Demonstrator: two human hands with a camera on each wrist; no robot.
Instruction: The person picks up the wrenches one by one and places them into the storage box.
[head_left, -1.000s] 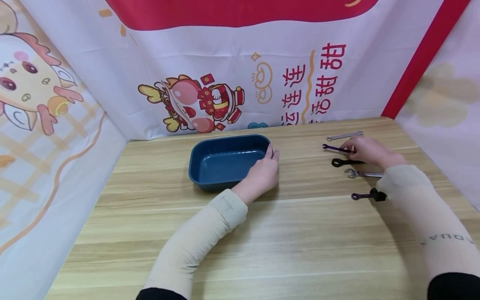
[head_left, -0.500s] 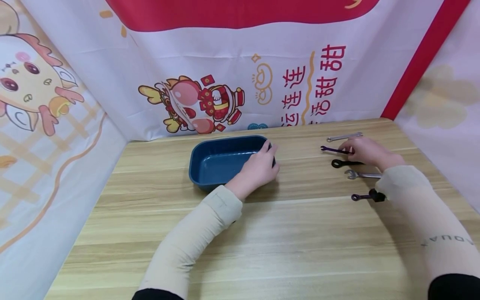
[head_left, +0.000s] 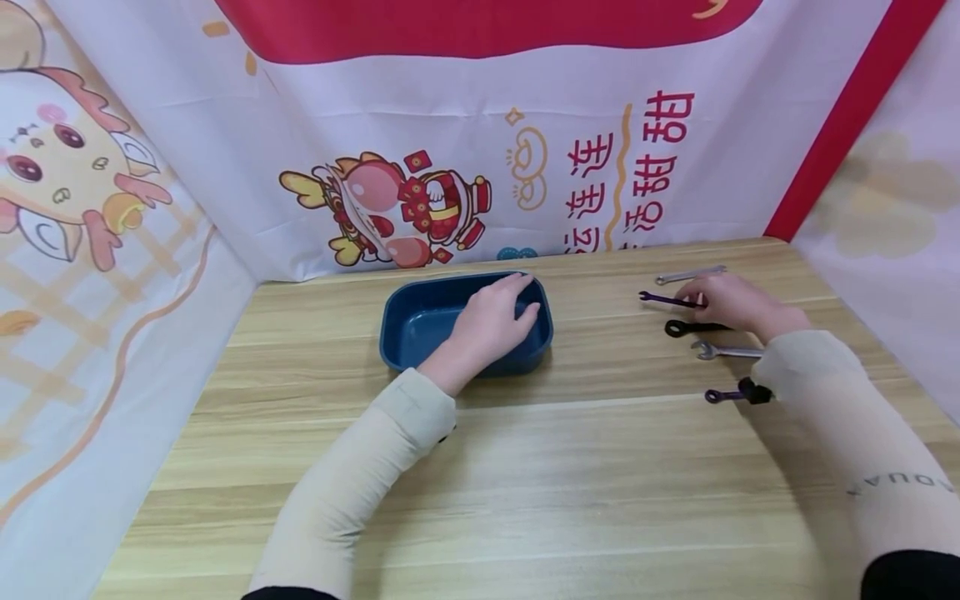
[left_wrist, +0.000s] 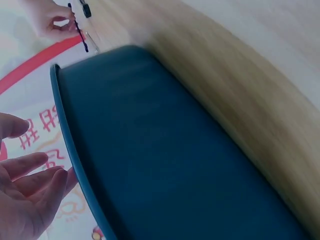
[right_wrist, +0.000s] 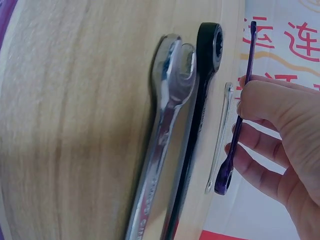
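Note:
My right hand (head_left: 738, 302) pinches a slim purple wrench (head_left: 663, 299) between thumb and fingers; in the right wrist view the purple wrench (right_wrist: 252, 55) stands out from the other wrenches. My left hand (head_left: 487, 325) reaches over the deep blue plastic box (head_left: 534, 360), thumb spread from the fingers, with nothing in its grasp. In the left wrist view, the left hand's loosely bent fingers (left_wrist: 32, 185) are beside the box rim (left_wrist: 75, 155). Below the right hand lie a black wrench (head_left: 684, 328) and a silver open-ended wrench (head_left: 726, 351), both partly hidden.
A thin silver wrench (head_left: 690, 274) lies farthest back on the wooden table (head_left: 585, 492). Nearer the front is another purple wrench (head_left: 722, 396), partly covered by the right wrist. Printed cloth (head_left: 585, 75) hangs behind the table and at both sides.
My left hand has moved left from the box's right rim to over its inside, with the thumb spreading. The right hand keeps the purple wrench, which has shifted slightly left.

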